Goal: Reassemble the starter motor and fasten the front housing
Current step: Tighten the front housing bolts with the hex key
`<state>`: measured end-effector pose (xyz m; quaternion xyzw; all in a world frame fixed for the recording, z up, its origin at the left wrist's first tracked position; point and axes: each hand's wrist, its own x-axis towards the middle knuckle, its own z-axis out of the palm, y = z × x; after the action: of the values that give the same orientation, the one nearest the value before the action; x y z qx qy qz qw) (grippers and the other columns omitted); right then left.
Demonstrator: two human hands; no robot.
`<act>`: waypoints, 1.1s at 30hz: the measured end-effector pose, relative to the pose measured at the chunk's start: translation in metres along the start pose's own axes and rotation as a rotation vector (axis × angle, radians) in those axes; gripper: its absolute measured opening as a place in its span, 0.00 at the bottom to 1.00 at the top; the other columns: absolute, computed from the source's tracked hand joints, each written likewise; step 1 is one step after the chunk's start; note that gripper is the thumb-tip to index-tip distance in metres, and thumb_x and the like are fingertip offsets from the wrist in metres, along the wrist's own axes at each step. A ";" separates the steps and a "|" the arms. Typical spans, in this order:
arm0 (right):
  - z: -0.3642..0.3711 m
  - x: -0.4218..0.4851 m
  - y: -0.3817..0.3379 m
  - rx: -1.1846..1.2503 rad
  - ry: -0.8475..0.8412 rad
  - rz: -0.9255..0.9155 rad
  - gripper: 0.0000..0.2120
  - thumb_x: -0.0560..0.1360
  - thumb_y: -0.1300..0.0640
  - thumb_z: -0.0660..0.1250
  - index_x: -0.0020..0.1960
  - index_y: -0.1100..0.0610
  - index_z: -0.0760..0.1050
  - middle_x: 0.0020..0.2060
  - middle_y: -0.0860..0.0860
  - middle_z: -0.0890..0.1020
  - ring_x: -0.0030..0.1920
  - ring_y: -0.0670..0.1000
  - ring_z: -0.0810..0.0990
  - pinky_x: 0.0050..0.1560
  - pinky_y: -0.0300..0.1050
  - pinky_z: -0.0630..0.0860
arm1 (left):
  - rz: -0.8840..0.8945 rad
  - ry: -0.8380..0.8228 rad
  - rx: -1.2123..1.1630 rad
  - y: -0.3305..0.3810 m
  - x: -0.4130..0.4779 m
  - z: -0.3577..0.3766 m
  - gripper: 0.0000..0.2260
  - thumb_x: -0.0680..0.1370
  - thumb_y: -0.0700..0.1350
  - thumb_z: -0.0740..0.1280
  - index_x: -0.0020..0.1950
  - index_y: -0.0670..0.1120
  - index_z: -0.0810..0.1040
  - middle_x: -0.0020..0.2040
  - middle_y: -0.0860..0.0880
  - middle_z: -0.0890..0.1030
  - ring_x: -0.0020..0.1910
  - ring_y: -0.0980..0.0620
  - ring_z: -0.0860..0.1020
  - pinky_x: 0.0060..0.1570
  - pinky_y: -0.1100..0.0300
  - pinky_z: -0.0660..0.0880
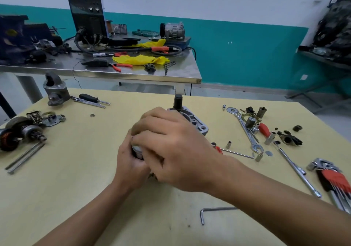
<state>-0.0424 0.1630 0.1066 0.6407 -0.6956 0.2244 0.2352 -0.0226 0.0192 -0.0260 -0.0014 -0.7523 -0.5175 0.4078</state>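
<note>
Starter motor (195,121): grey ribbed cast flange, 1 o'clock of the fingers | left hand (131,162) curled round its body | right hand (171,147) bent over top, grip unclear

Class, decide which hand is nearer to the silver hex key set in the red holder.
Right. The right hand lies left of the silver hex key set in its red holder, over the grey metal starter motor; the left hand sits farther left.

Soft, even indoor light; faint shadows on the table (76,179). The right hand (176,151) is motion-blurred. Wide-angle distortion bends the frame edges; the steel table (161,76) shows mild glare.
</note>
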 end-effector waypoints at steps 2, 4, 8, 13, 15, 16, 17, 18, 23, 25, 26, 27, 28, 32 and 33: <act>-0.011 -0.027 0.011 0.153 0.197 0.022 0.04 0.71 0.70 0.70 0.44 0.66 0.83 0.40 0.57 0.84 0.40 0.56 0.79 0.45 0.48 0.75 | 0.025 0.020 -0.090 0.005 0.001 0.000 0.17 0.73 0.58 0.75 0.54 0.50 0.78 0.49 0.60 0.84 0.46 0.65 0.82 0.44 0.66 0.79; -0.024 -0.054 0.024 0.216 0.079 0.173 0.04 0.71 0.69 0.72 0.44 0.63 0.83 0.36 0.53 0.83 0.34 0.47 0.75 0.40 0.36 0.70 | -0.001 0.026 -0.143 0.010 0.000 -0.002 0.20 0.70 0.66 0.75 0.56 0.59 0.77 0.51 0.61 0.84 0.49 0.64 0.82 0.47 0.69 0.78; -0.028 -0.099 0.039 0.018 -0.816 0.380 0.10 0.76 0.53 0.67 0.57 0.49 0.80 0.49 0.44 0.81 0.40 0.40 0.70 0.38 0.29 0.65 | -0.045 0.038 -0.178 0.006 -0.002 -0.003 0.20 0.67 0.68 0.76 0.55 0.64 0.78 0.48 0.59 0.85 0.45 0.62 0.82 0.41 0.62 0.81; -0.016 -0.112 0.032 -0.200 -1.086 0.404 0.06 0.72 0.66 0.64 0.42 0.56 0.71 0.40 0.53 0.70 0.36 0.56 0.73 0.35 0.52 0.75 | -0.065 0.036 -0.182 0.005 -0.001 -0.001 0.21 0.67 0.68 0.76 0.56 0.64 0.78 0.47 0.58 0.84 0.42 0.60 0.82 0.40 0.59 0.81; -0.012 -0.113 0.032 -0.197 -1.106 0.372 0.16 0.72 0.70 0.63 0.35 0.54 0.60 0.36 0.52 0.64 0.32 0.52 0.66 0.28 0.47 0.64 | -0.067 0.038 -0.188 0.006 -0.001 -0.001 0.21 0.67 0.68 0.76 0.55 0.64 0.78 0.47 0.58 0.84 0.43 0.60 0.82 0.41 0.59 0.81; -0.010 -0.113 0.033 -0.186 -1.114 0.360 0.18 0.72 0.70 0.63 0.34 0.53 0.58 0.36 0.51 0.62 0.31 0.51 0.64 0.28 0.46 0.62 | -0.070 0.040 -0.188 0.007 -0.002 -0.001 0.21 0.66 0.68 0.76 0.55 0.64 0.78 0.47 0.58 0.84 0.42 0.60 0.82 0.41 0.59 0.80; -0.010 -0.111 0.033 -0.172 -1.114 0.354 0.18 0.72 0.70 0.64 0.34 0.53 0.59 0.36 0.51 0.63 0.32 0.51 0.65 0.28 0.47 0.63 | -0.075 0.043 -0.189 0.006 -0.002 -0.001 0.21 0.66 0.68 0.76 0.54 0.64 0.78 0.46 0.58 0.84 0.41 0.60 0.82 0.40 0.60 0.80; -0.011 -0.109 0.033 -0.148 -1.115 0.361 0.15 0.71 0.68 0.65 0.35 0.54 0.62 0.36 0.51 0.64 0.33 0.51 0.66 0.30 0.49 0.67 | -0.077 0.042 -0.189 0.006 -0.002 -0.002 0.20 0.66 0.68 0.76 0.54 0.64 0.78 0.45 0.58 0.84 0.41 0.60 0.81 0.39 0.61 0.80; -0.055 -0.081 0.044 0.209 -0.776 0.463 0.03 0.67 0.61 0.69 0.40 0.55 0.80 0.32 0.50 0.80 0.33 0.47 0.77 0.35 0.49 0.79 | -0.086 0.039 -0.209 0.006 -0.003 -0.001 0.21 0.66 0.67 0.77 0.55 0.63 0.78 0.47 0.57 0.85 0.44 0.59 0.82 0.41 0.61 0.80; -0.083 -0.065 0.054 0.482 -0.465 0.488 0.06 0.69 0.63 0.71 0.41 0.53 0.83 0.33 0.49 0.83 0.32 0.48 0.81 0.34 0.46 0.79 | -0.098 0.038 -0.211 0.006 -0.003 0.000 0.21 0.66 0.67 0.77 0.55 0.63 0.78 0.47 0.56 0.85 0.43 0.59 0.82 0.40 0.60 0.81; -0.093 -0.056 0.057 0.606 -0.318 0.468 0.07 0.70 0.64 0.72 0.41 0.52 0.83 0.33 0.50 0.83 0.32 0.49 0.81 0.33 0.45 0.79 | -0.101 0.039 -0.213 0.006 -0.003 0.000 0.21 0.66 0.68 0.77 0.55 0.63 0.78 0.47 0.56 0.85 0.43 0.59 0.82 0.40 0.61 0.81; -0.099 -0.047 0.058 0.716 -0.190 0.433 0.07 0.71 0.65 0.72 0.42 0.53 0.83 0.33 0.51 0.84 0.32 0.50 0.82 0.32 0.44 0.78 | -0.102 0.038 -0.212 0.007 -0.003 -0.001 0.21 0.66 0.68 0.77 0.55 0.63 0.78 0.47 0.56 0.85 0.43 0.59 0.82 0.39 0.61 0.81; -0.098 -0.038 0.059 0.808 -0.084 0.401 0.05 0.73 0.65 0.71 0.44 0.56 0.81 0.33 0.51 0.83 0.33 0.50 0.83 0.31 0.43 0.78 | -0.100 0.034 -0.208 0.008 -0.003 -0.001 0.21 0.66 0.68 0.76 0.55 0.63 0.78 0.47 0.56 0.85 0.43 0.59 0.82 0.39 0.61 0.81; -0.067 -0.010 0.058 0.874 0.059 0.422 0.04 0.78 0.65 0.66 0.48 0.58 0.77 0.34 0.48 0.81 0.34 0.51 0.84 0.29 0.41 0.77 | -0.091 0.026 -0.198 0.010 -0.003 -0.001 0.21 0.67 0.67 0.76 0.56 0.62 0.78 0.49 0.55 0.85 0.45 0.57 0.83 0.41 0.56 0.82; -0.060 -0.007 0.059 0.846 0.030 0.437 0.05 0.79 0.65 0.65 0.49 0.58 0.77 0.34 0.49 0.80 0.34 0.51 0.83 0.29 0.41 0.77 | -0.090 0.025 -0.198 0.011 -0.003 -0.001 0.21 0.67 0.67 0.76 0.56 0.61 0.78 0.50 0.54 0.85 0.46 0.56 0.83 0.42 0.56 0.82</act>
<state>-0.0981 0.2099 0.1494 0.5155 -0.6582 0.5414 -0.0891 -0.0152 0.0244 -0.0197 -0.0015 -0.6915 -0.6072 0.3914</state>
